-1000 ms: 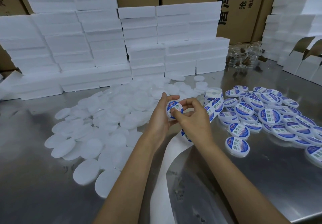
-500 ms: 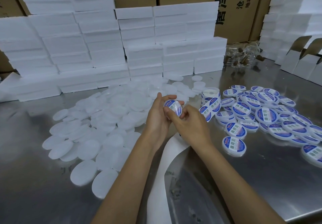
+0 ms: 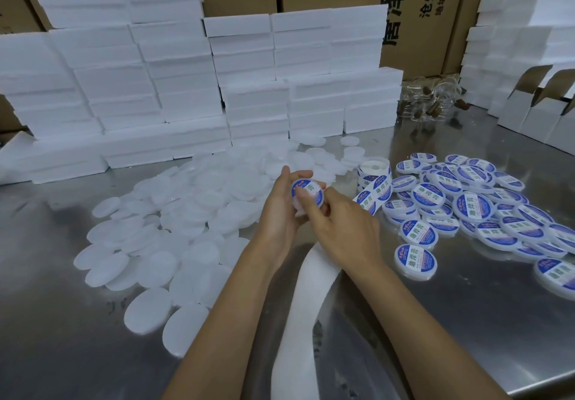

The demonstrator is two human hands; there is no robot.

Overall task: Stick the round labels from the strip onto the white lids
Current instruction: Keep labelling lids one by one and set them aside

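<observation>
My left hand (image 3: 280, 213) grips a white lid (image 3: 308, 193) that carries a round blue and white label, held above the metal table. My right hand (image 3: 339, 228) lies over the lid's near side with a fingertip pressing on the label. The label roll (image 3: 372, 171) stands just right of the hands, and its strip of labels (image 3: 375, 194) runs down toward my right hand. The bare white backing strip (image 3: 303, 322) trails toward me between my forearms. A pile of plain white lids (image 3: 193, 210) lies to the left. Labelled lids (image 3: 466, 203) are heaped to the right.
Stacks of white foam blocks (image 3: 186, 88) line the back of the steel table (image 3: 466, 322). Cardboard cartons (image 3: 420, 10) stand behind them. Small white boxes with open flaps (image 3: 541, 110) sit at the far right, next to clear jars (image 3: 432, 104).
Both hands have tilted the lid so the label faces up more, and my right fingertip has moved onto the label. The hands sit slightly higher and farther from me.
</observation>
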